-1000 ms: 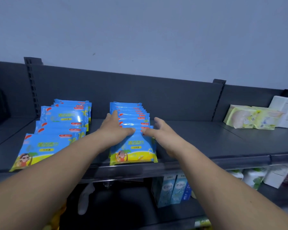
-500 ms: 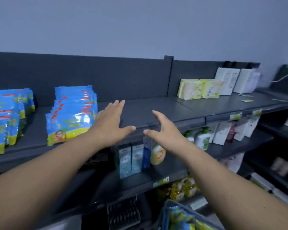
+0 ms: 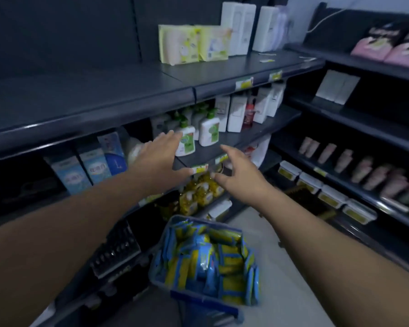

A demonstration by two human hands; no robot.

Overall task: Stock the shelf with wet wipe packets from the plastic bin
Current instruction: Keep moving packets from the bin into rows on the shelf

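A clear plastic bin (image 3: 162,283) with a blue rim stands on the floor at the bottom centre, heaped with several blue and yellow wet wipe packets (image 3: 213,258). My left hand (image 3: 159,161) hovers with fingers spread, empty, in front of the middle shelf. My right hand (image 3: 236,175) is beside it, fingers loosely spread, also holding nothing. Both hands are above and beyond the bin, apart from it. The dark top shelf (image 3: 85,100) runs across the upper left; the stocked wipe stacks are out of view.
Yellow-green packs (image 3: 191,43) and white boxes (image 3: 239,27) sit on the top shelf at right. Green-capped bottles (image 3: 208,131) and blue cartons (image 3: 95,166) fill the shelf below. A second rack (image 3: 354,128) with pink tubes and tubs stands at right. Pale floor lies beside the bin.
My hands left the wipe stack on the top shelf and dropped lower, empty. The view swung right and down, bringing the bin into sight.
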